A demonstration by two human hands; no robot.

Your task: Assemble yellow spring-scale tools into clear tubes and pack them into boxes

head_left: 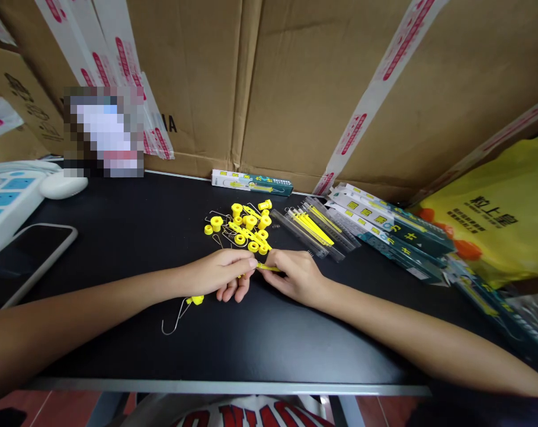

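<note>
My left hand (224,271) and my right hand (293,274) meet over the middle of a black table (233,344), both pinched on one thin yellow strip (265,267) held between them. A metal hook with a yellow cap (180,311) lies just below my left wrist. A pile of small yellow plastic caps and wire hooks (246,228) sits right behind my hands. Clear tubes with yellow strips inside (313,228) lie to the right of the pile.
Green-and-white packaged boxes (384,234) are stacked at the right, one more box (251,182) at the back. A yellow bag (495,219) is far right. A phone (33,252), a power strip (2,201) and a white mouse (62,184) lie left. Cardboard cartons (295,83) wall the back.
</note>
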